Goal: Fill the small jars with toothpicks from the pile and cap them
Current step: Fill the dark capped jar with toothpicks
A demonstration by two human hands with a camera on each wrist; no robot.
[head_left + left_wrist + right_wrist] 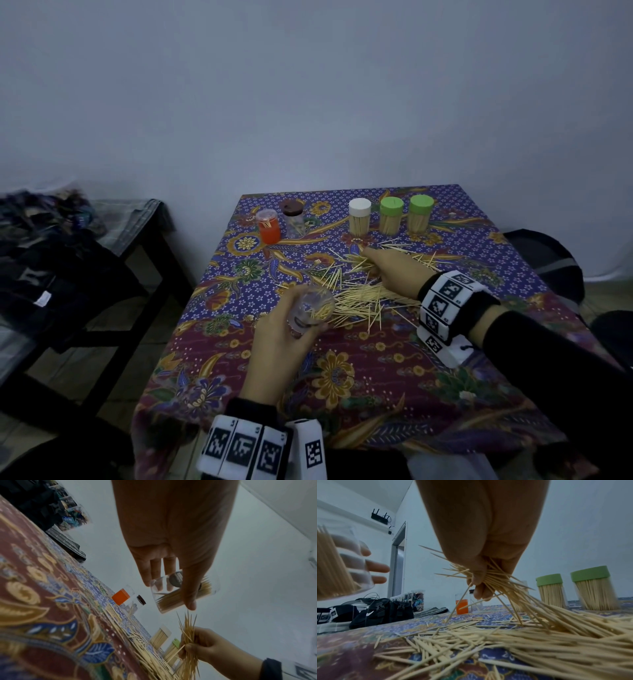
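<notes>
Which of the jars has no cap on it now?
The clear jar held tilted in the left hand. The five jars standing at the table's far edge all wear caps.

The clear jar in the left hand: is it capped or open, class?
Open. The clear jar has no cap; toothpick tips show at its mouth in the head view, tilted in the left hand.

Head view looks down from above; wrist views low, close; all share toothpick pile [363,294].
</notes>
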